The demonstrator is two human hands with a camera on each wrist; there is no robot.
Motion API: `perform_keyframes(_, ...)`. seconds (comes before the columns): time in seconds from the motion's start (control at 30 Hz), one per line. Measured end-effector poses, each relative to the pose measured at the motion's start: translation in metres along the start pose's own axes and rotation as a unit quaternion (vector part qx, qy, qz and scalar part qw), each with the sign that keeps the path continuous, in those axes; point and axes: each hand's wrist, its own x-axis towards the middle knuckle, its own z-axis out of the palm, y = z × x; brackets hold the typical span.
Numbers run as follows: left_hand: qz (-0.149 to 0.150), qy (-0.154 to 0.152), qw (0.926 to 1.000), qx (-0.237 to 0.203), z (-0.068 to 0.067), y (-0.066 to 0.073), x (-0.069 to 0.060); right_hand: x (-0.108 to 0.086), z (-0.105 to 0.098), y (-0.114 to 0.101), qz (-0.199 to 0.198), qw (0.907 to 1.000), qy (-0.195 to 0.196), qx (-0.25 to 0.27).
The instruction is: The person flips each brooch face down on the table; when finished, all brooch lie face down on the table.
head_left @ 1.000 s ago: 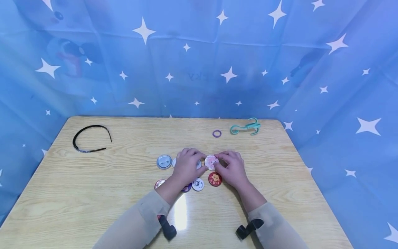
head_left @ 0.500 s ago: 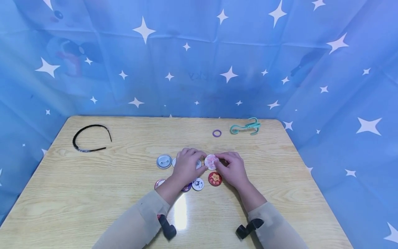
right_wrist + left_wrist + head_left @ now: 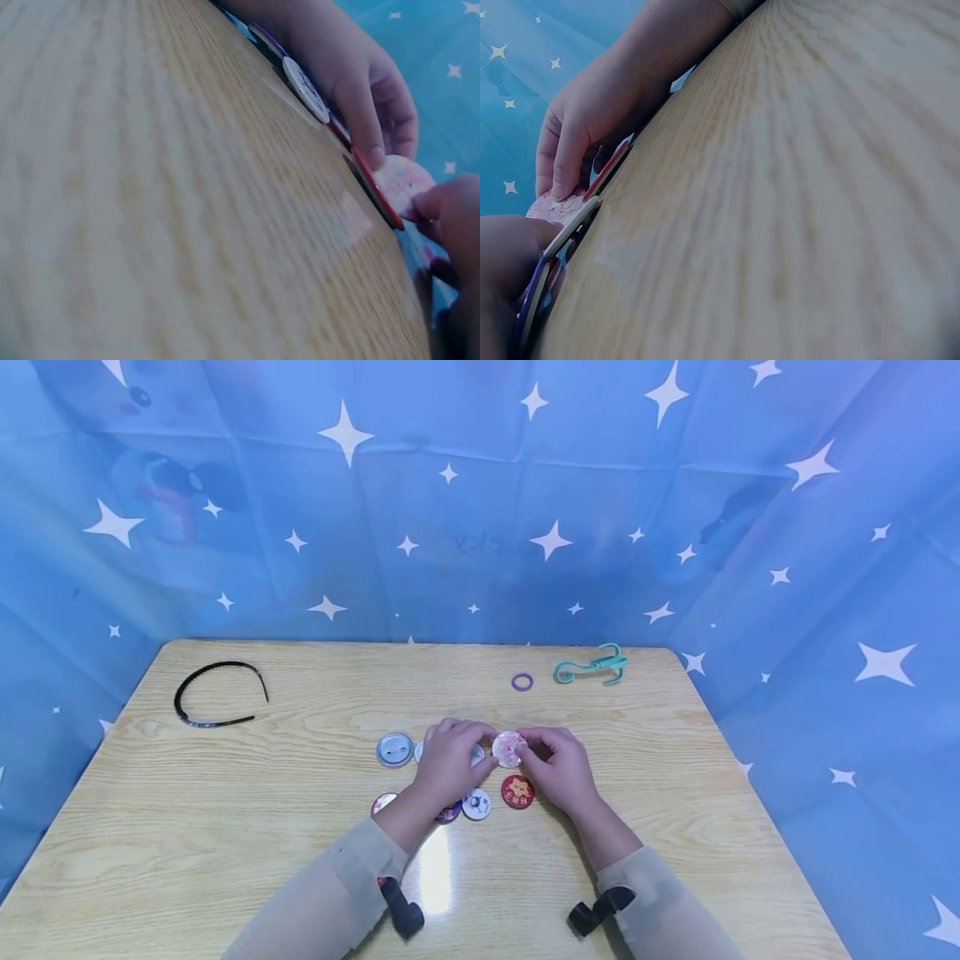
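A round pink-and-white pin badge (image 3: 509,749) is between both hands and appears tilted up in the right wrist view. My right hand (image 3: 558,766) pinches its right side, thumb on the printed face. My left hand (image 3: 452,760) has thumb and index fingertip at the badge's left edge, gripping it there. Just below lies a red badge (image 3: 518,792) with a yellow star figure. To its left are a white badge (image 3: 476,804) and a purple badge (image 3: 448,812), partly under my left wrist. Other badges in the upper row are partly hidden by my left hand.
A badge lying pin side up (image 3: 394,749) is left of my left hand, with another badge (image 3: 384,803) below it. Farther back are a black headband (image 3: 217,665), a purple ring (image 3: 522,682) and a teal claw-like item (image 3: 592,666). A starry blue curtain (image 3: 480,510) borders the table (image 3: 300,860).
The pink badge and the fingers on it have shifted very slightly. Everything else on the table stays in place.
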Motion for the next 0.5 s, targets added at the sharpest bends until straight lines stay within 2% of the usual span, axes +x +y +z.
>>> perform_keyframes(0.23, 0.008, 0.012, 0.9999, -0.009, 0.0011, -0.0021, -0.0004, -0.0003, 0.002, 0.0006, 0.007, 0.9999, 0.005, 0.012)
perform_keyframes(0.5, 0.016, 0.026, 0.9994, -0.018, 0.0018, -0.0025, 0.0003, -0.0001, 0.0016, 0.0005, -0.004, 0.9999, 0.012, 0.007)
